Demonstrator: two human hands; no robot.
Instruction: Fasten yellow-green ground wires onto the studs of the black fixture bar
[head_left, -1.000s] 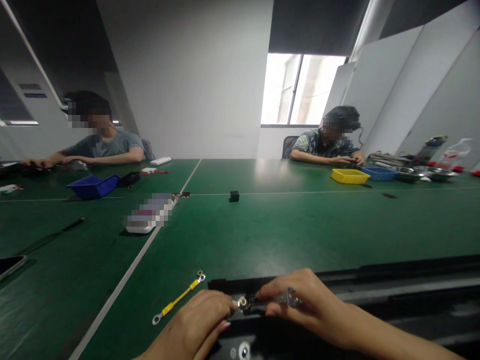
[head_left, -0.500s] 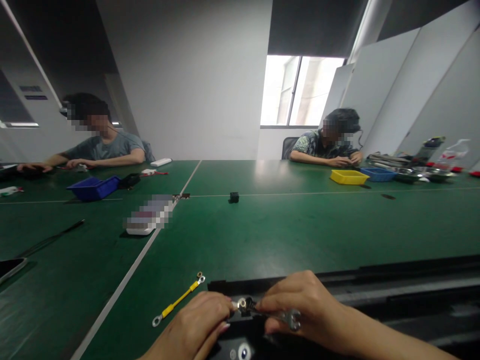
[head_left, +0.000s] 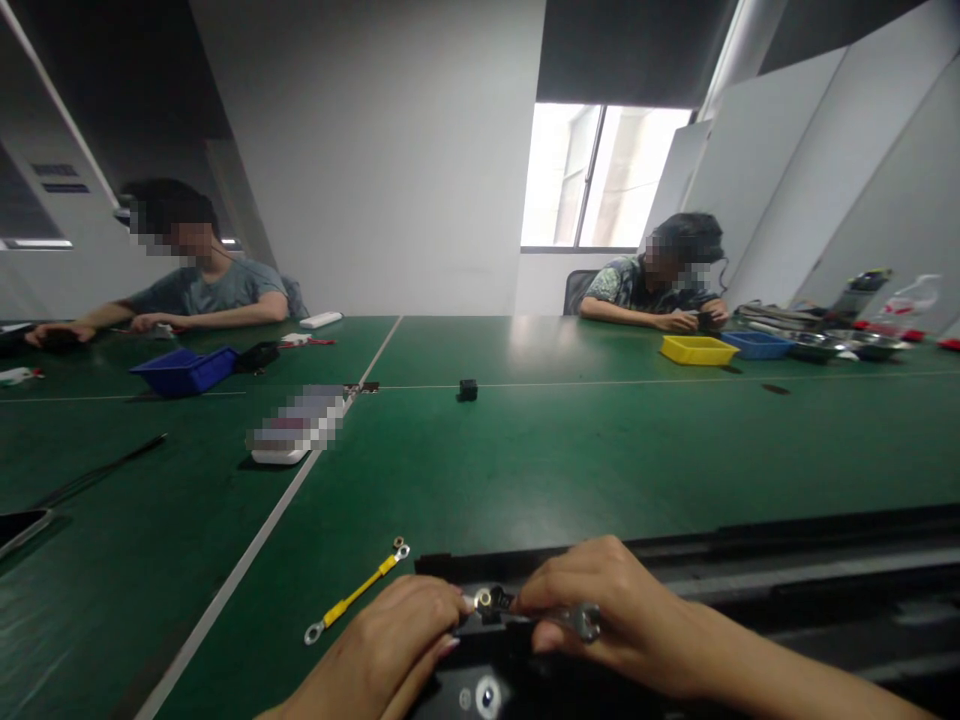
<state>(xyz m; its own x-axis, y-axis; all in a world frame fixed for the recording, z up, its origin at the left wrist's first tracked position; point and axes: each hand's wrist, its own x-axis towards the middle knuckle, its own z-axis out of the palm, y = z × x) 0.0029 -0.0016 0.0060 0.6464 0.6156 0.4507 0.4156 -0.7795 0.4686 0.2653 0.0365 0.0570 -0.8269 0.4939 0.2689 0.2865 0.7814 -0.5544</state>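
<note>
Silver metal wrench point(head_left: 586, 622) sits in the nearly closed fingers of my right hand point(head_left: 619, 612); past their tips is a brass-coloured nut point(head_left: 484, 600) at the long black frame point(head_left: 750, 582). My left hand point(head_left: 397, 635) bunches its fingers beside it, hold unclear.

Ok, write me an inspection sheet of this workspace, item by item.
Surface: green table, pale seam lines, light glare.
Work things: long black metal part at the near edge; brass-coloured nut on it between the hands; loose nut by the yellow lead's far end.
Clutter: small black cube, white device, yellow tray, two blue trays.
Grip: right hand holds a wrench; left hand has its fingertips beside the brass-coloured nut, contact unclear.
Cables: yellow lead with ring ends, lying left of the black part; dark cord at far left.
Surroundings: two people seated across; window behind.
</note>
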